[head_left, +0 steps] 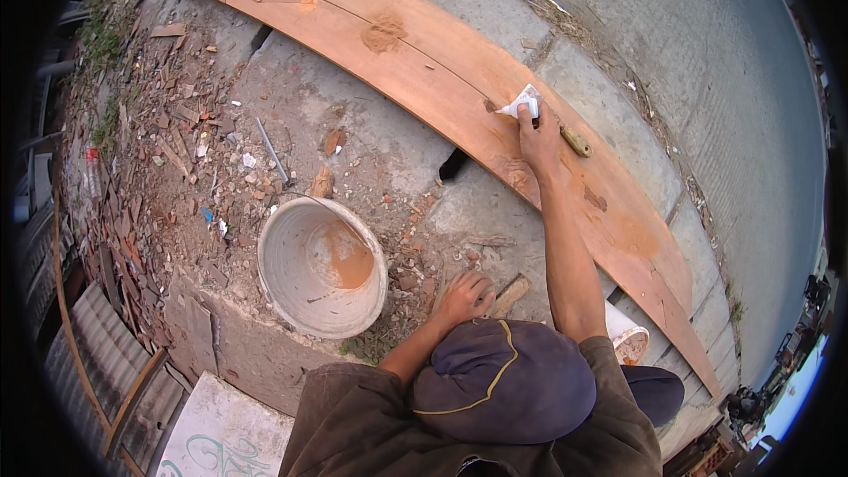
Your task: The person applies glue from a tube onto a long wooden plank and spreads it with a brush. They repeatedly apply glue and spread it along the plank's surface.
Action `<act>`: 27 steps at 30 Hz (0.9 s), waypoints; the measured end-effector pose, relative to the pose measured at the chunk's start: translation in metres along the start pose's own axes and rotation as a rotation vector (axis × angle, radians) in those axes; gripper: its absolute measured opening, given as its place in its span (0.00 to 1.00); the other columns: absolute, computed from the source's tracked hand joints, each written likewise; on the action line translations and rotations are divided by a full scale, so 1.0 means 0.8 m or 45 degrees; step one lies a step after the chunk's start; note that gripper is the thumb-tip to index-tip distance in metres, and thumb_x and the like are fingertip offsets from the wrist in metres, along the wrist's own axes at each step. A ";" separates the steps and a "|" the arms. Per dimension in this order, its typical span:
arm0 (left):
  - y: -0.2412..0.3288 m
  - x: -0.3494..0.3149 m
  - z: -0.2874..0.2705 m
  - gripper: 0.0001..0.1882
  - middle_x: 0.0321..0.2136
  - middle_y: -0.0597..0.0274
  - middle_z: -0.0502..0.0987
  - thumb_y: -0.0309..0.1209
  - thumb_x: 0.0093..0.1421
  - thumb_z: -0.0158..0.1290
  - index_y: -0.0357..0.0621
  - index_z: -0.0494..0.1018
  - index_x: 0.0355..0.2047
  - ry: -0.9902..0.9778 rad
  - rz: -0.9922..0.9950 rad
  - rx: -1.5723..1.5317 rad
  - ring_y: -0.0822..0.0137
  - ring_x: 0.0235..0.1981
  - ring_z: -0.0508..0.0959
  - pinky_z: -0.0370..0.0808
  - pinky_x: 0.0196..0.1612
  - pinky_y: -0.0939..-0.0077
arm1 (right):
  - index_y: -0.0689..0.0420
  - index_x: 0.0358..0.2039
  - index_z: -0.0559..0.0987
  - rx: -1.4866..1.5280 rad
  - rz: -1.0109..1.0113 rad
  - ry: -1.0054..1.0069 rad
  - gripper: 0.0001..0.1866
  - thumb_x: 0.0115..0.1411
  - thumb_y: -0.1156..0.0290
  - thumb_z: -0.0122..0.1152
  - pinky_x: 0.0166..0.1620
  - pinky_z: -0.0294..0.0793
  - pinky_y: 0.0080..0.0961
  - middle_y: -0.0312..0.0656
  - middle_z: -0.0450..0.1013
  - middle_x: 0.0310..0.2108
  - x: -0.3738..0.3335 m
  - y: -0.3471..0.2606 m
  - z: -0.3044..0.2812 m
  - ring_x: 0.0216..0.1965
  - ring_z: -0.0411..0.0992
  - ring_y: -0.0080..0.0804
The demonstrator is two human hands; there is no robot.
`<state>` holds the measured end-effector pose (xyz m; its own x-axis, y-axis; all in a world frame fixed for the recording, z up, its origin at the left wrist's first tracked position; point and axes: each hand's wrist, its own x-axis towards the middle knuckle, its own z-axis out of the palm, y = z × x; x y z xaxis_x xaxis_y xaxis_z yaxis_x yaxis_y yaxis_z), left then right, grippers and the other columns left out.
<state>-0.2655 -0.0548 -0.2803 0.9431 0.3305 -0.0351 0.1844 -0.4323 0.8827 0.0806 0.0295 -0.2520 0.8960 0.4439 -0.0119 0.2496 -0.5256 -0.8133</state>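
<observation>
My right hand (541,137) grips a small white squeeze bottle (528,104) with a pointed nozzle. The nozzle tip is close to a dark brown patch (491,107) on a long, curved wooden panel (442,97). Beside that hand, a worn yellow-green handle (576,142) of some tool lies on the panel. Orange-brown dust (385,33) sits in a heap further up the panel, and more dust lies near its lower end. My left hand (466,296) is low beside my bent knee, fingers curled into a loose fist, with its palm hidden. A wood offcut (510,295) lies next to it.
A large whitish bucket (322,267) with orange residue inside stands left of my left hand. A white container (625,336) is partly hidden behind my right arm. Rubble (190,124) covers the ground at left. Concrete slabs with dark gaps lie under the panel; a paved road (707,79) runs at right.
</observation>
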 end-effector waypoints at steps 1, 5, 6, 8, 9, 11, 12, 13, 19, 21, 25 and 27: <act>-0.001 -0.001 0.000 0.14 0.43 0.55 0.79 0.32 0.57 0.61 0.40 0.78 0.42 0.000 0.001 0.001 0.53 0.48 0.78 0.72 0.52 0.57 | 0.64 0.38 0.75 0.003 0.000 0.001 0.18 0.67 0.58 0.58 0.37 0.71 0.40 0.53 0.76 0.30 -0.001 -0.001 0.000 0.31 0.75 0.45; -0.001 0.000 0.000 0.14 0.42 0.54 0.78 0.32 0.57 0.61 0.40 0.78 0.42 -0.003 -0.002 -0.013 0.52 0.48 0.77 0.72 0.52 0.57 | 0.64 0.38 0.75 0.010 0.056 -0.032 0.18 0.67 0.58 0.59 0.38 0.72 0.40 0.53 0.77 0.31 -0.001 -0.007 -0.004 0.32 0.76 0.45; 0.000 0.000 0.000 0.14 0.42 0.54 0.78 0.32 0.57 0.61 0.40 0.78 0.42 -0.005 -0.003 -0.013 0.52 0.48 0.77 0.72 0.52 0.57 | 0.64 0.38 0.75 0.010 0.085 -0.050 0.18 0.67 0.58 0.59 0.38 0.72 0.40 0.54 0.77 0.32 -0.001 -0.008 -0.005 0.32 0.76 0.45; 0.000 0.001 0.000 0.14 0.42 0.54 0.78 0.32 0.57 0.61 0.40 0.78 0.42 -0.008 -0.005 -0.013 0.52 0.48 0.77 0.72 0.52 0.57 | 0.64 0.39 0.75 0.038 0.078 -0.058 0.18 0.67 0.58 0.59 0.39 0.73 0.39 0.54 0.77 0.33 -0.002 -0.011 -0.006 0.33 0.76 0.45; -0.001 0.001 0.001 0.14 0.42 0.55 0.79 0.32 0.56 0.61 0.40 0.78 0.41 0.002 0.003 -0.005 0.53 0.48 0.78 0.72 0.52 0.57 | 0.64 0.39 0.76 0.052 0.073 -0.063 0.18 0.67 0.58 0.58 0.40 0.73 0.39 0.54 0.78 0.33 -0.002 -0.013 -0.007 0.34 0.77 0.45; -0.002 0.002 0.001 0.13 0.42 0.57 0.79 0.33 0.56 0.61 0.42 0.78 0.41 0.023 0.020 0.015 0.54 0.47 0.78 0.72 0.50 0.58 | 0.64 0.41 0.76 0.048 0.057 -0.066 0.18 0.67 0.58 0.58 0.40 0.73 0.39 0.54 0.78 0.34 -0.004 -0.014 -0.008 0.34 0.77 0.45; -0.002 0.001 0.002 0.13 0.42 0.57 0.79 0.33 0.56 0.61 0.42 0.78 0.41 0.032 0.020 0.018 0.54 0.47 0.78 0.72 0.50 0.58 | 0.64 0.42 0.76 0.047 0.048 -0.068 0.19 0.67 0.58 0.58 0.41 0.73 0.39 0.54 0.78 0.34 -0.004 -0.014 -0.008 0.35 0.77 0.45; -0.001 0.001 0.002 0.13 0.42 0.57 0.79 0.33 0.56 0.61 0.42 0.78 0.41 0.042 0.019 0.020 0.54 0.47 0.78 0.72 0.50 0.58 | 0.64 0.42 0.77 0.025 0.068 -0.072 0.19 0.68 0.58 0.58 0.41 0.73 0.39 0.54 0.78 0.34 -0.003 -0.015 -0.009 0.35 0.77 0.45; -0.004 0.000 0.004 0.14 0.42 0.56 0.79 0.34 0.56 0.61 0.41 0.78 0.41 0.046 0.026 0.022 0.53 0.47 0.78 0.72 0.50 0.57 | 0.64 0.44 0.77 0.028 0.078 -0.030 0.18 0.67 0.59 0.58 0.42 0.73 0.39 0.54 0.78 0.34 -0.002 -0.005 -0.010 0.36 0.77 0.43; -0.004 -0.001 0.004 0.14 0.42 0.56 0.79 0.33 0.56 0.61 0.41 0.78 0.41 0.044 0.022 0.026 0.53 0.47 0.78 0.72 0.50 0.57 | 0.64 0.43 0.77 0.051 0.077 -0.001 0.17 0.67 0.60 0.58 0.41 0.74 0.38 0.53 0.78 0.34 -0.004 -0.004 -0.011 0.35 0.77 0.42; -0.002 0.001 0.003 0.13 0.42 0.55 0.79 0.33 0.56 0.61 0.41 0.78 0.40 0.029 0.008 -0.003 0.52 0.47 0.78 0.73 0.51 0.57 | 0.63 0.40 0.77 0.049 0.107 0.003 0.17 0.67 0.59 0.58 0.40 0.73 0.37 0.52 0.78 0.32 -0.002 0.006 -0.015 0.33 0.77 0.40; -0.001 0.001 0.002 0.13 0.41 0.55 0.79 0.33 0.56 0.61 0.41 0.78 0.40 0.025 0.002 -0.008 0.52 0.47 0.78 0.73 0.51 0.57 | 0.63 0.39 0.77 0.063 0.112 0.010 0.17 0.67 0.59 0.58 0.39 0.73 0.36 0.51 0.78 0.31 -0.004 0.008 -0.017 0.32 0.76 0.39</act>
<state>-0.2643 -0.0552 -0.2819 0.9377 0.3466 -0.0246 0.1812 -0.4272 0.8858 0.0845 0.0148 -0.2495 0.9166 0.3916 -0.0804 0.1513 -0.5258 -0.8370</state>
